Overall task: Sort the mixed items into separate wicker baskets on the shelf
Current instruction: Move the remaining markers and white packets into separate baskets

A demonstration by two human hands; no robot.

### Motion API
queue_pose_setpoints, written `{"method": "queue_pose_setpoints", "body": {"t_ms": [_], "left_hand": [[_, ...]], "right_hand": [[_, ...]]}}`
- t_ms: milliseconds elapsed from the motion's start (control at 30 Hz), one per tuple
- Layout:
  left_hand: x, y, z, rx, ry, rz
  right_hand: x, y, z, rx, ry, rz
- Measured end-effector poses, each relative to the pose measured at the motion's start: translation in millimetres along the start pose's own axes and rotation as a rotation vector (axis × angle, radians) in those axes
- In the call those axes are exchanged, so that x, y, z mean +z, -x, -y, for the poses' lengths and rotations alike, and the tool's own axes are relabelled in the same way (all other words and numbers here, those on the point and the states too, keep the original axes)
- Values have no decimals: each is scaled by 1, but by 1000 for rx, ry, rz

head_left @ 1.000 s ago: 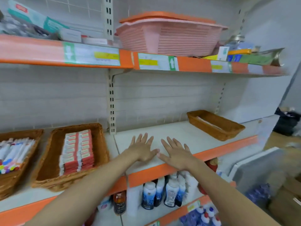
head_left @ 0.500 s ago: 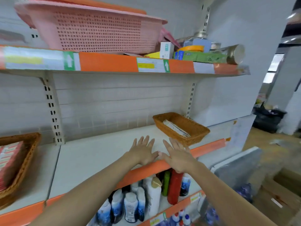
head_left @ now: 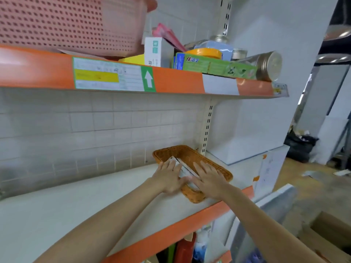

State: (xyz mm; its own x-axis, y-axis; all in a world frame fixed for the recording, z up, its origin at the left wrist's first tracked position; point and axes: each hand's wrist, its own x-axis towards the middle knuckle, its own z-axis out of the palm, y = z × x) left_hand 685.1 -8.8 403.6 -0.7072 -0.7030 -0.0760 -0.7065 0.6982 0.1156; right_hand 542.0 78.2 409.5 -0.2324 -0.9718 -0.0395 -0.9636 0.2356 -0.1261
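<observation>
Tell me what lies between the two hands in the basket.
In the head view, a flat pale item lies between the left hand and right hand, inside the wicker basket.

A white shelf (head_left: pixel 76 215) with an orange front edge carries a wicker basket (head_left: pixel 210 164) at its right end, near the upright post.

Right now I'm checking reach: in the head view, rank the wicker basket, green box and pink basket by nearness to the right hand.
1. Wicker basket, under the right hand on the middle shelf.
2. Green box, upper shelf, above the hand.
3. Pink basket, upper shelf, far left.
</observation>
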Motion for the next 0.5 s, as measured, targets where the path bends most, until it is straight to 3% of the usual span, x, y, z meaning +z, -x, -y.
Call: {"method": "queue_pose_setpoints", "body": {"t_ms": [233, 500], "left_hand": [[7, -44, -6, -56, 2, 6], [14, -72, -12, -280, -21, 74]], "right_hand": [[8, -58, -36, -104, -91, 46], [4, -111, -64, -317, -165, 200]]}}
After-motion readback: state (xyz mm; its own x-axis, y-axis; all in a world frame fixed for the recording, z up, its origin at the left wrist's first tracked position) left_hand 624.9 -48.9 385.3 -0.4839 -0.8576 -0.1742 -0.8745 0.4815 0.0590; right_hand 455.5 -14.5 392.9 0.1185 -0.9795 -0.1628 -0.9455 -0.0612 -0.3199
